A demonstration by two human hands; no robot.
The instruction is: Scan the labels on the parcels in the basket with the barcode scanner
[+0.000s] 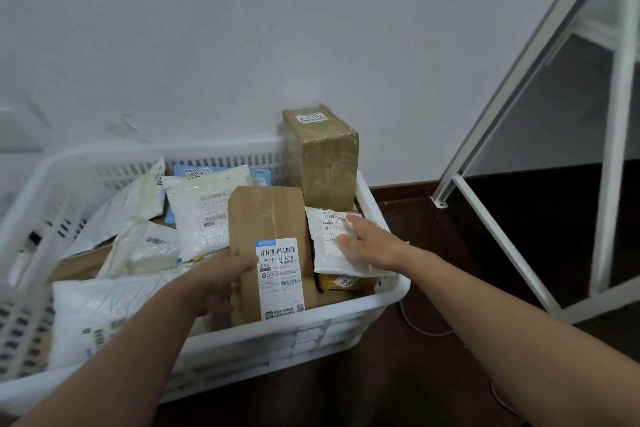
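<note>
A white slotted plastic basket (pixel 374 305) holds several parcels. My left hand (pixel 221 282) grips the left edge of a flat brown cardboard parcel (pixel 273 218), whose white barcode label (pixel 280 277) faces up. My right hand (pixel 372 244) lies flat, fingers spread, on a small white poly-bag parcel (pixel 329 232) with a label. Behind that parcel a taller taped brown box (pixel 325 159) stands upright in the basket's far right corner. More white bag parcels (pixel 204 211) fill the left side. No barcode scanner is in view.
The basket sits on a dark floor against a white wall. A white metal frame (pixel 540 80) leans at the right. A thin white cable (pixel 420 329) lies on the floor beside the basket's right corner.
</note>
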